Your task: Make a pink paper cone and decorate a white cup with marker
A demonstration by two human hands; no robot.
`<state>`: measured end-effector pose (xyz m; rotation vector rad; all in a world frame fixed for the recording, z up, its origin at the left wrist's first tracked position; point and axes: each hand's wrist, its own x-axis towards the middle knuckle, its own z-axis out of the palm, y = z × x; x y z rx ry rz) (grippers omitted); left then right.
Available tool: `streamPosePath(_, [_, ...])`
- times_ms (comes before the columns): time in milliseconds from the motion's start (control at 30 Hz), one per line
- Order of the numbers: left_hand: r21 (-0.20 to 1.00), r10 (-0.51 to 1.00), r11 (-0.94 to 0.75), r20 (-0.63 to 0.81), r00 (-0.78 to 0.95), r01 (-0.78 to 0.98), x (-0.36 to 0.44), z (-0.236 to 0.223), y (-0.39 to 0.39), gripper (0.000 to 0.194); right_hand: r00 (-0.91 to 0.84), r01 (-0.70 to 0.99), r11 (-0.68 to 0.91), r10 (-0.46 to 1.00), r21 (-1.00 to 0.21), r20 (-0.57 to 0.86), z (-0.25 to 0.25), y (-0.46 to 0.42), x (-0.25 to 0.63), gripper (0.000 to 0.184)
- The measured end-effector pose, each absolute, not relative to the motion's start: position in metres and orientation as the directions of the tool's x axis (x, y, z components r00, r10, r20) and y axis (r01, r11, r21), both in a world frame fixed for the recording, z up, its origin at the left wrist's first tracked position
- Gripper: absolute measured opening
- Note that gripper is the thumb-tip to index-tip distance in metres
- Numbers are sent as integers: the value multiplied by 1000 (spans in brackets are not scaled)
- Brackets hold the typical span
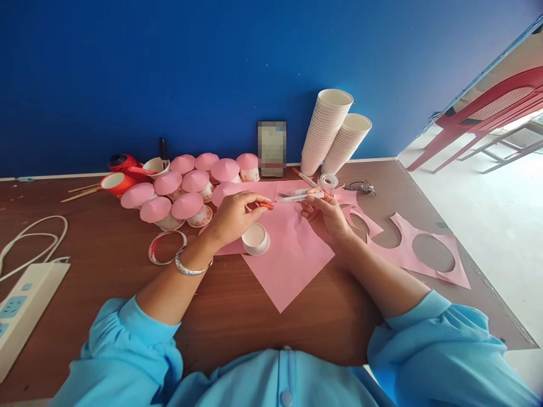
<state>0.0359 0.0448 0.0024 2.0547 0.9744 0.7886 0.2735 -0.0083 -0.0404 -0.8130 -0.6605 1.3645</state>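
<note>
Between the fingers of my left hand point(240, 217) is a red pen cap point(266, 206). My right hand point(324, 215) grips a white marker point(294, 198) with a red end, its tip pointing left toward the cap. Cap and marker are slightly apart. Below my hands lies a sheet of pink paper point(288, 254), one corner toward me. On it, close to my left wrist, a white paper cup point(255, 239) stands bottom up.
Left are several cups topped with pink paper cones point(224, 169), a tape ring point(167, 247) and a power strip point(31, 311). Behind stand a phone point(272, 150) and stacked paper cups point(326, 130). Cut pink scraps point(407, 249) and clear tape point(328, 181) lie right.
</note>
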Motion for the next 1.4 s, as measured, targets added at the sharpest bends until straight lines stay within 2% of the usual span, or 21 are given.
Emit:
streamPosePath(167, [800, 834, -433, 180, 521, 416, 36, 0, 45, 17, 114, -615, 8, 990, -789, -78, -45, -6, 276, 24])
streamPosePath(400, [855, 843, -317, 56, 535, 411, 35, -3, 48, 26, 106, -643, -12, 989, -766, -104, -49, -4, 278, 23])
streamPosePath(667, [845, 806, -283, -47, 590, 453, 36, -7, 55, 23, 107, -647, -1, 990, -762, -93, -49, -3, 280, 33])
streamPosePath(833, [846, 817, -286, -30, 575, 450, 37, -3, 52, 29, 123, -637, 14, 989, -771, -83, -48, -2, 281, 34])
streamPosePath(1000, [874, 823, -334, 88, 561, 354, 24, 13, 33, 32, 126, -610, 17, 989, -792, -76, -47, -5, 283, 34])
streamPosePath(1100, [917, 807, -320, 131, 576, 239, 4, 13, 12, 43, 120, -610, 11, 990, -792, -79, -44, -5, 284, 30])
streamPosePath(1167, [930, 779, -307, 126, 614, 200, -9, 4, -1, 59, 113, -609, 0, 990, -793, -87, -43, -5, 284, 27])
streamPosePath(1267, [917, 791, -274, 43, 610, 290, -17, -16, -16, 89, 98, -618, -30, 989, -786, -115, -44, -5, 281, 24])
streamPosePath(1333, [919, 790, -264, 32, 613, 292, -15, -29, -21, 89, 81, -634, -49, 988, -772, -130, -46, -6, 277, 25])
streamPosePath(1400, [916, 791, -281, 51, 610, 287, -9, -37, -23, 78, 72, -640, -53, 989, -766, -128, -46, -7, 273, 28])
